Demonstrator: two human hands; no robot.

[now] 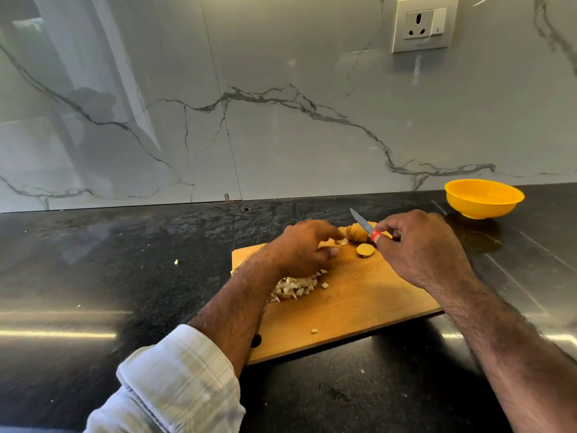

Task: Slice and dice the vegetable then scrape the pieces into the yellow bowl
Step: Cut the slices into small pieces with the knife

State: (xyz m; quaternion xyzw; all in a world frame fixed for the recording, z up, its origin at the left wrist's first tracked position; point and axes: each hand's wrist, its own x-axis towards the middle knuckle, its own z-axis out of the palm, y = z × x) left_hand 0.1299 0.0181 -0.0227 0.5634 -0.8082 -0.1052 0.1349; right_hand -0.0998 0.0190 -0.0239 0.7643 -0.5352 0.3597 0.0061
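On the wooden cutting board, near its far edge, lies the remaining piece of vegetable, with 1 cut round slice just beside it. The right hand has its fingers curled around the red handle of a small knife, with the blade over the piece. The left hand reaches toward the piece with fingers relaxed and apart, holding nothing. A pile of diced pieces sits under the left wrist. The yellow bowl stands on the desk, well apart to the right. The piece looks firm, small and probably slippery on its cut face, so the left fingers should press it from the uncut side, away from the blade.
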